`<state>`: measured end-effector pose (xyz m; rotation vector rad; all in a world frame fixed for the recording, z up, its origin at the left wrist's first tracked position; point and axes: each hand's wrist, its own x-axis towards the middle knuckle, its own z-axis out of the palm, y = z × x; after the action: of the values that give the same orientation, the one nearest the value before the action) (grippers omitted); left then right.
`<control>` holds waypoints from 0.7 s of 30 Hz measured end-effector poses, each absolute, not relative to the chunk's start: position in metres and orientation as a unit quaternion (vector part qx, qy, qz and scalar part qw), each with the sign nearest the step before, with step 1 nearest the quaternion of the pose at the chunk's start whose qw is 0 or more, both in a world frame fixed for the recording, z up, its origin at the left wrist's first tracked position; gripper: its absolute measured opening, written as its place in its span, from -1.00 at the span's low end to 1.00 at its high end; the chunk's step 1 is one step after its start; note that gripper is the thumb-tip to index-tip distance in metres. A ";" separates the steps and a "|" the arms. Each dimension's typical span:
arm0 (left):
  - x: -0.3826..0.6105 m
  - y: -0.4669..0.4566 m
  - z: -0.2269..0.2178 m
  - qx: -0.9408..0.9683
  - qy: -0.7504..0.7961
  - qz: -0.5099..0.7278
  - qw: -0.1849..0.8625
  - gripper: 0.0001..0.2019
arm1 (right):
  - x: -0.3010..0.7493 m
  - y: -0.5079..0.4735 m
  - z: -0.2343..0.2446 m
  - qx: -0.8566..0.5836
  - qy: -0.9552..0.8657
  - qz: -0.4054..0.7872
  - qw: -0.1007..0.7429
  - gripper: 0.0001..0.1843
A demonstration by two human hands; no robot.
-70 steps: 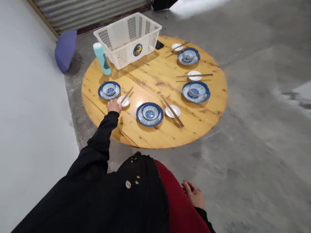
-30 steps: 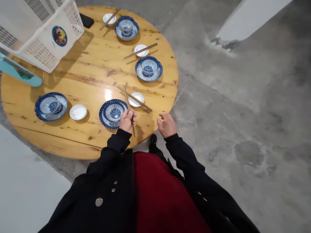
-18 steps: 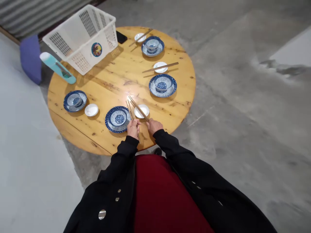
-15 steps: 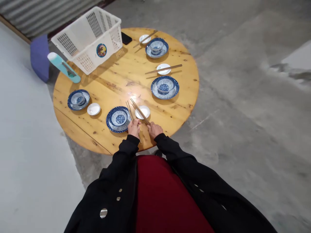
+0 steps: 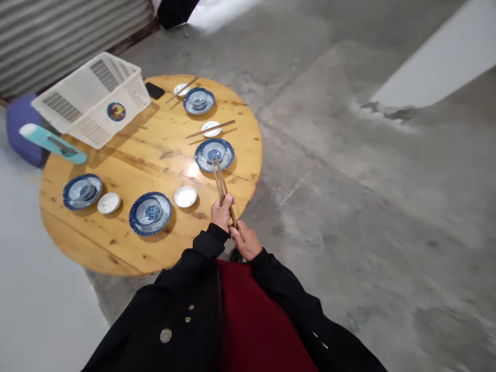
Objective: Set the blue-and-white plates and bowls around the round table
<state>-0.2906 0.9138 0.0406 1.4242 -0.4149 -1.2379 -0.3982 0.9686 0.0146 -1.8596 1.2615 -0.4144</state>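
Chopsticks gathered in a bundle, gripped by my left hand and right hand; two pairs remain on the far saucers.

A round wooden desk is carrying a white basket, a teal bottle lying tilted, a black phone, four blue plates with bowls, and small white saucers.

Round wooden table on grey concrete floor; corrugated metal wall behind.
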 end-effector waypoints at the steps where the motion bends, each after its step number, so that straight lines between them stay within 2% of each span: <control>1: -0.302 0.911 0.043 0.604 -0.191 -0.541 0.554 -0.53 | -0.409 0.967 0.017 -0.746 0.516 -0.149 0.393 -0.73; 6: -0.348 0.898 0.045 0.582 -0.253 -0.562 0.531 -0.50 | -0.451 0.959 0.030 -0.760 0.581 -0.033 0.290 -0.72; 10: -0.364 0.886 0.037 0.566 -0.270 -0.557 0.545 -0.47 | -0.462 0.951 0.034 -0.765 0.584 0.029 0.270 -0.72; 14: -0.365 0.874 0.033 0.541 -0.185 -0.615 0.543 -0.47 | -0.465 0.938 0.027 -0.776 0.569 0.051 0.268 -0.74; 17: -0.366 0.861 0.031 0.512 -0.118 -0.657 0.540 -0.46 | -0.472 0.921 0.015 -0.765 0.557 -0.003 0.324 -0.74; 21: -0.371 0.833 0.027 0.477 -0.090 -0.681 0.548 -0.45 | -0.481 0.889 -0.001 -0.682 0.507 -0.162 0.502 -0.70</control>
<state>-0.3713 0.8331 0.0269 1.1306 -0.2122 -1.6127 -0.4811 0.8893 -0.0007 -1.6470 1.2260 -0.3904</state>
